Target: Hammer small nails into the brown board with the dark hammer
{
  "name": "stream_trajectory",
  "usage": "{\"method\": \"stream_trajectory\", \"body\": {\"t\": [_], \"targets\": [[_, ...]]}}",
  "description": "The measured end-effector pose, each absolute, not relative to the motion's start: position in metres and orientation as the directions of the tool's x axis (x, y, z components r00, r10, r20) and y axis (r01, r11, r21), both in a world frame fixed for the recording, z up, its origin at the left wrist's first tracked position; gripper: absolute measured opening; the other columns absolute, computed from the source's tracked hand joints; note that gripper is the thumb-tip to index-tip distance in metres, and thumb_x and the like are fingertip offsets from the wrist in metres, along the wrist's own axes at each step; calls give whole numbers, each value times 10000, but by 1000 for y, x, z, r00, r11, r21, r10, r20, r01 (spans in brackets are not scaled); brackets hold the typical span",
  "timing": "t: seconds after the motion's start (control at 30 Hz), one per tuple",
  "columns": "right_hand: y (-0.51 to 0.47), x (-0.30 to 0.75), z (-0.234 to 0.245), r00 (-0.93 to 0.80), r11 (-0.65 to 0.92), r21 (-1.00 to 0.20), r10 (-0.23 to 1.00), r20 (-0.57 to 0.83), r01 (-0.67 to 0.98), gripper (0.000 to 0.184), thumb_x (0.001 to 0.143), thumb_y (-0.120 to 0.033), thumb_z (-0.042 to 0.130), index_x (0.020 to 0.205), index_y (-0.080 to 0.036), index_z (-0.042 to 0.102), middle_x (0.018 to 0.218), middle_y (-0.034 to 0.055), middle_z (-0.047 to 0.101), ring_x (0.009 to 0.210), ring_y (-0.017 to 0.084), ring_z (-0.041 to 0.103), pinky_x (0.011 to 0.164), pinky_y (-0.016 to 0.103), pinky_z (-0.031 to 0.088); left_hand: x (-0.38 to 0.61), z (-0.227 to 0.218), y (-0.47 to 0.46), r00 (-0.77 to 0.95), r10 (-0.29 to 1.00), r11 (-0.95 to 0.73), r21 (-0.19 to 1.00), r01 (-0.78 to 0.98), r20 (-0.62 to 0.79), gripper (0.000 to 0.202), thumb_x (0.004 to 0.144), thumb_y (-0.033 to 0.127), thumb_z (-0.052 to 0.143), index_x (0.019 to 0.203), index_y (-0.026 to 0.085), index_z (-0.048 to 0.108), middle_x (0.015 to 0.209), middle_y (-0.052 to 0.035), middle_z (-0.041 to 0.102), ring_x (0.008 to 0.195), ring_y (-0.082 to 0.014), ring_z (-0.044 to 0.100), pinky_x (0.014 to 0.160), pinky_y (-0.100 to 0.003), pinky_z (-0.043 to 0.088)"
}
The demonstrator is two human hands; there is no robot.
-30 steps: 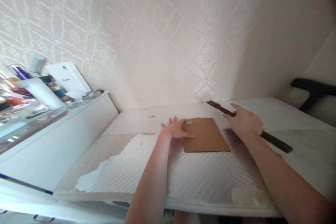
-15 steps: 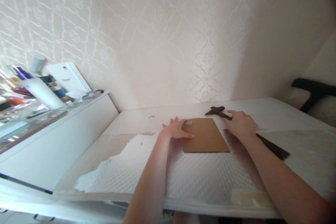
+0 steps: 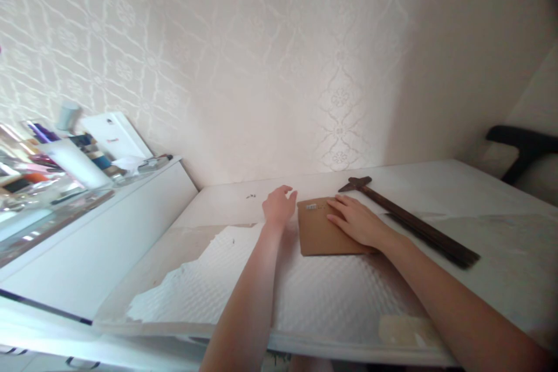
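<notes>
A brown rectangular board [image 3: 318, 235] lies on the white textured sheet; near its top edge sit a short row of small silvery pieces [image 3: 311, 206] and several dark dots. My right hand [image 3: 355, 221] rests flat on the board's right side, fingers stretched out. Just off the board's left edge, my left hand [image 3: 279, 207] is raised with loosely bent fingers and a gap beside the thumb; I see nothing in it. A hammer [image 3: 410, 218] with a dark head and long wooden handle lies to the right of the board, touched by neither hand.
Tiny dark bits, perhaps nails, [image 3: 251, 196] lie on the white table [image 3: 218, 200] at the back left. A white cabinet [image 3: 143, 215] on the left carries a white box [image 3: 115, 136] and clutter. A black armrest [image 3: 518, 142] stands at the right.
My right hand has let go of the hammer and moved left onto the board. My left hand has come off the board's left side and shifted slightly left.
</notes>
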State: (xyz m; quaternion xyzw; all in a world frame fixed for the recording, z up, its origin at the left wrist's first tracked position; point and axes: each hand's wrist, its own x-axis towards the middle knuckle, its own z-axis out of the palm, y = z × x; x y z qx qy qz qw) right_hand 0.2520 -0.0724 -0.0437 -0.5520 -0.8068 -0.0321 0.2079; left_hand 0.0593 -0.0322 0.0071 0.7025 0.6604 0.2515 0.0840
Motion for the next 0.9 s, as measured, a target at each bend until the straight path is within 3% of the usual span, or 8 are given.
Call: {"method": "stream_trajectory", "body": {"t": [0.23, 0.43, 0.6, 0.73, 0.9], "targets": [[-71, 253, -41, -310, 400, -200, 877, 367, 894, 488, 854, -404, 350, 1194, -96, 518, 1227, 170, 492, 1148, 275, 420, 965, 396, 324, 50, -2, -26, -194, 915, 66, 345, 936, 353, 307, 797, 196, 381, 1024, 227, 587, 1008, -52, 640, 948, -219, 571, 823, -375, 412], [-72, 253, -41, -304, 403, -215, 874, 380, 890, 475, 852, -401, 361, 1180, -102, 531, 1225, 159, 499, 1151, 266, 418, 967, 393, 325, 34, -10, -21, -377, 842, 275, 293, 916, 387, 428, 776, 215, 394, 1200, 192, 449, 1186, -119, 525, 1083, -271, 470, 868, -480, 373], [-70, 254, -41, -307, 405, -220, 876, 372, 887, 482, 849, -409, 367, 1181, -100, 530, 1233, 158, 492, 1155, 261, 412, 974, 389, 316, 18, -19, -11, -428, 863, 364, 258, 895, 269, 509, 814, 307, 326, 1307, 184, 317, 1381, -101, 321, 1281, -288, 223, 976, -605, 183], [-70, 255, -41, -314, 408, -219, 876, 365, 886, 482, 849, -407, 369, 1191, -104, 523, 1240, 153, 487, 1158, 258, 409, 977, 386, 312, 13, -24, -5, -388, 915, 357, 226, 907, 113, 565, 838, 394, 238, 1353, 163, 236, 1441, -66, 180, 1316, -310, 94, 977, -655, 67], [-71, 254, -40, -318, 410, -220, 878, 358, 885, 477, 849, -402, 369, 1183, -101, 529, 1233, 156, 492, 1153, 263, 411, 971, 388, 316, 15, -22, -6, -405, 900, 367, 221, 904, 164, 505, 842, 349, 241, 1301, 164, 342, 1378, -97, 331, 1289, -299, 207, 980, -649, 94]]}}
